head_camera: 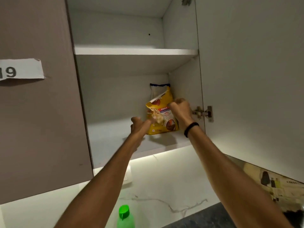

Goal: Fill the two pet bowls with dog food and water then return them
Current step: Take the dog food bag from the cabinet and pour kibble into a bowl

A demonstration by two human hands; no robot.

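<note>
A yellow dog food bag (pixel 162 112) stands on the lower shelf (pixel 115 139) of an open wall cabinet, at the back right corner, its top folded over. My right hand (pixel 180 109) is closed on the bag's right side near the top. On the bag's lower left, my left hand (pixel 139 125) has its fingers against the bag. Both arms reach up into the cabinet. A black band sits on my right wrist. The pet bowls are not in view.
The cabinet's right door (pixel 250 79) hangs open on a metal hinge (pixel 204 113). A closed brown door (pixel 37 104) with a paper number label is at left. The upper shelf (pixel 134 51) holds nothing visible. A green-capped bottle (pixel 125 217) stands below on the counter.
</note>
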